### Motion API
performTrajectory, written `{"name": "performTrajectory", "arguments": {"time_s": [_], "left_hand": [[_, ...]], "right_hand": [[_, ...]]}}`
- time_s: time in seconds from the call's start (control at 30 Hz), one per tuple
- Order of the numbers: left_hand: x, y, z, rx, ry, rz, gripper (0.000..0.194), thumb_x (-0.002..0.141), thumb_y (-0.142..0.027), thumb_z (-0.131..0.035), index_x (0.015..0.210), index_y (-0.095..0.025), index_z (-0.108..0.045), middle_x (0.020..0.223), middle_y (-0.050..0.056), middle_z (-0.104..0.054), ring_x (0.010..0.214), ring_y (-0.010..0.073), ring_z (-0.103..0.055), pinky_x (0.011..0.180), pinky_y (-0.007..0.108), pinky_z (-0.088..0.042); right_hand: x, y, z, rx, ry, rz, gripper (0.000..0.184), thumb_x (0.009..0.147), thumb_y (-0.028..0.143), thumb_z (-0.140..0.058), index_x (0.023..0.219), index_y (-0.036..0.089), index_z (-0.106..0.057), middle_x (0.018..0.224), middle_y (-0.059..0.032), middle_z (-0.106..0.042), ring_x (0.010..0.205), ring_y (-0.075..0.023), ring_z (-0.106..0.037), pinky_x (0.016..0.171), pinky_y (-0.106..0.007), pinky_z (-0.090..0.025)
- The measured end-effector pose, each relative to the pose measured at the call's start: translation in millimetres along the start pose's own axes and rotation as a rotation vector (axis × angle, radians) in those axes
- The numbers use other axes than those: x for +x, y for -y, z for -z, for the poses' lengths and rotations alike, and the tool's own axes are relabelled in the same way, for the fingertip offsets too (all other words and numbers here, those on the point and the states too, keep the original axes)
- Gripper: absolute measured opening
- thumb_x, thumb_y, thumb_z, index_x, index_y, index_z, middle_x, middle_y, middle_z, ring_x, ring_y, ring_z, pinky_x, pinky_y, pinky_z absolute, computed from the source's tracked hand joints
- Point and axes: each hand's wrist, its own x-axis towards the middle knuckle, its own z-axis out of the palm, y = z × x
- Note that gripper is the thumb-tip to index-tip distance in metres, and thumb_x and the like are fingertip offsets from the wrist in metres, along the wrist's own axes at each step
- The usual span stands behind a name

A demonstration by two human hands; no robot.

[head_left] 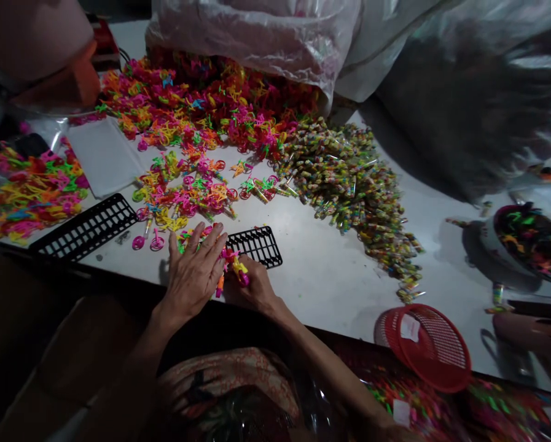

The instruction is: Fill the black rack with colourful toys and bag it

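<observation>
My left hand (195,273) lies flat, fingers spread, over a bunch of small bright plastic toys (231,261) at the near table edge. My right hand (252,288) is closed around the same bunch from below, pink and yellow pieces sticking out between the fingers. A small black plastic grid rack (259,245) lies just behind both hands. A larger black grid rack (86,228) lies to the left.
A big heap of colourful plastic toy pieces (201,104) spills from a clear bag (257,37) at the back. A pile of small wrapped candies (353,184) lies right of centre. A red mesh basket (429,347) sits at the front right edge, a bowl (528,239) far right.
</observation>
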Motion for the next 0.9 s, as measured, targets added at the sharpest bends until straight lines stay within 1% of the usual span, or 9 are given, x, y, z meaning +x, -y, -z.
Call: {"name": "performTrajectory", "arguments": {"time_s": [0.07,0.2,0.33,0.37,0.43,0.53,0.6,0.77,0.9], "left_hand": [[0,-2,-0.8,0.009,-0.010,0.004,0.048,0.095,-0.037,-0.033,0.140,-0.022,-0.044,0.147,0.007,-0.042,0.141,0.0301,-0.029,0.113,0.065,-0.006],[0,-4,-3.2,0.029,-0.034,0.010,0.053,0.093,-0.045,-0.036,0.141,-0.023,-0.042,0.148,0.008,-0.041,0.141,0.0325,-0.027,0.112,0.067,-0.003],[-1,-1,-4.5,0.058,-0.020,-0.003,0.055,0.093,-0.050,-0.034,0.140,-0.022,-0.043,0.148,0.009,-0.040,0.141,0.0332,-0.027,0.110,0.069,-0.006],[-1,0,-4.5,0.067,-0.019,-0.008,0.056,0.093,-0.051,-0.034,0.140,-0.022,-0.043,0.148,0.009,-0.040,0.141,0.0332,-0.027,0.110,0.069,-0.006],[-1,1,-3.9,0.084,-0.019,-0.015,0.054,0.093,-0.050,-0.034,0.140,-0.022,-0.043,0.148,0.008,-0.040,0.141,0.0329,-0.027,0.110,0.069,-0.007],[-2,1,-2.0,0.101,-0.013,-0.018,0.052,0.094,-0.046,-0.035,0.140,-0.023,-0.042,0.148,0.008,-0.041,0.141,0.0322,-0.028,0.110,0.069,-0.009],[-4,1,-0.4,0.103,-0.004,-0.027,0.052,0.094,-0.045,-0.036,0.140,-0.023,-0.042,0.148,0.008,-0.041,0.141,0.0321,-0.028,0.110,0.068,-0.010],[-11,4,2.3,0.075,-0.009,-0.057,0.053,0.093,-0.045,-0.038,0.143,-0.025,-0.038,0.147,0.008,-0.042,0.141,0.0319,-0.029,0.111,0.068,-0.009],[-13,5,2.8,0.062,0.009,-0.051,0.054,0.093,-0.046,-0.037,0.143,-0.024,-0.039,0.148,0.008,-0.041,0.142,0.0314,-0.027,0.112,0.066,-0.006]], "right_hand": [[-2,2,-3,-0.165,0.078,0.042,0.005,0.077,0.016,-0.052,0.077,0.018,-0.057,0.077,-0.0036,-0.057,0.066,-0.0140,-0.050,0.060,-0.023,-0.036],[-2,10,-2,-0.397,0.213,-0.056,0.013,0.079,0.015,-0.054,0.090,0.014,-0.062,0.091,-0.0095,-0.062,0.067,-0.0148,-0.054,0.056,-0.024,-0.035],[35,12,30,-0.288,0.362,-0.032,0.013,0.076,0.012,-0.057,0.085,0.016,-0.066,0.082,-0.0038,-0.064,0.069,-0.0140,-0.056,0.062,-0.022,-0.038],[52,11,40,-0.274,0.316,-0.037,0.015,0.077,0.013,-0.056,0.087,0.016,-0.067,0.082,-0.0033,-0.065,0.072,-0.0145,-0.057,0.065,-0.023,-0.039],[90,10,53,-0.379,0.096,-0.134,0.019,0.082,0.018,-0.053,0.095,0.015,-0.067,0.091,-0.0071,-0.066,0.083,-0.0177,-0.058,0.071,-0.025,-0.040],[135,7,57,-0.478,0.092,-0.269,0.017,0.082,0.020,-0.055,0.090,0.014,-0.069,0.094,-0.0101,-0.067,0.089,-0.0207,-0.058,0.070,-0.026,-0.039],[145,5,53,-0.463,0.100,-0.305,0.015,0.079,0.019,-0.056,0.086,0.016,-0.070,0.091,-0.0091,-0.068,0.087,-0.0208,-0.059,0.069,-0.026,-0.040],[103,-3,55,-0.182,-0.065,-0.274,0.013,0.072,0.019,-0.058,0.080,0.016,-0.069,0.078,-0.0034,-0.066,0.074,-0.0171,-0.058,0.067,-0.026,-0.041],[65,-5,54,0.123,-0.028,-0.257,0.010,0.065,0.019,-0.057,0.072,0.016,-0.063,0.063,0.0030,-0.058,0.059,-0.0116,-0.050,0.057,-0.022,-0.038]]}}
